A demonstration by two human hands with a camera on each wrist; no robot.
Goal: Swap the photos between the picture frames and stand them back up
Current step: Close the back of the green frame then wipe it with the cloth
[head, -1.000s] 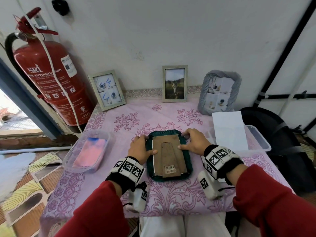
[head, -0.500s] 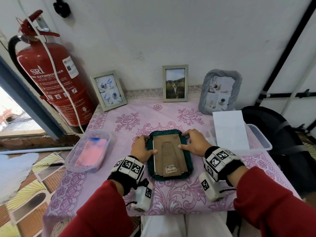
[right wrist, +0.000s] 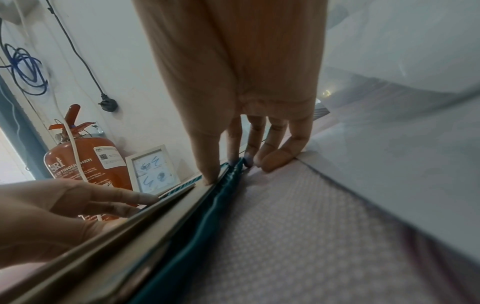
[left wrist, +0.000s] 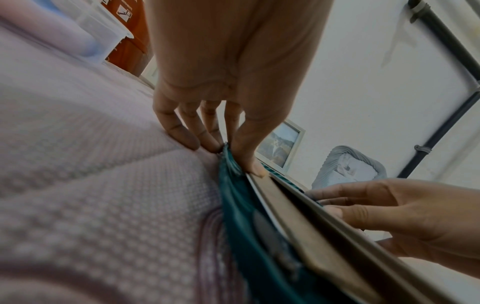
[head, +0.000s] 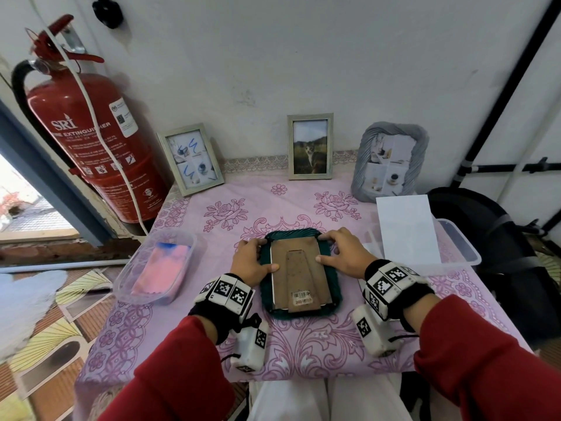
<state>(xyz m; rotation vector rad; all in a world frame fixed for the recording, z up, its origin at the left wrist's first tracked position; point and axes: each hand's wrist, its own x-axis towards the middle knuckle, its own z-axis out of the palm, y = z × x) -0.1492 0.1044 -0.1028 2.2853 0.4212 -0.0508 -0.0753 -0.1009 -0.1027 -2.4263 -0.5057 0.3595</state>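
Frame (head: 299, 276) lying face down, left hand (head: 249, 262) and right hand (head: 343, 253) pinching its sides, thumbs (left wrist: 250, 158) pressing backing (head: 299, 268), wrist views alone showing fingertips (right wrist: 275, 162) on cloth (head: 303, 344).

Frame (head: 300, 271) lies face down at table (head: 303, 344) centre, left hand (head: 250, 262) on its left edge, right hand (head: 341, 253) on its right. Three frames stand behind along the wall. Tub (head: 156, 265) left of it, another tub (head: 461, 247) right, sheet (head: 406, 229) on that.
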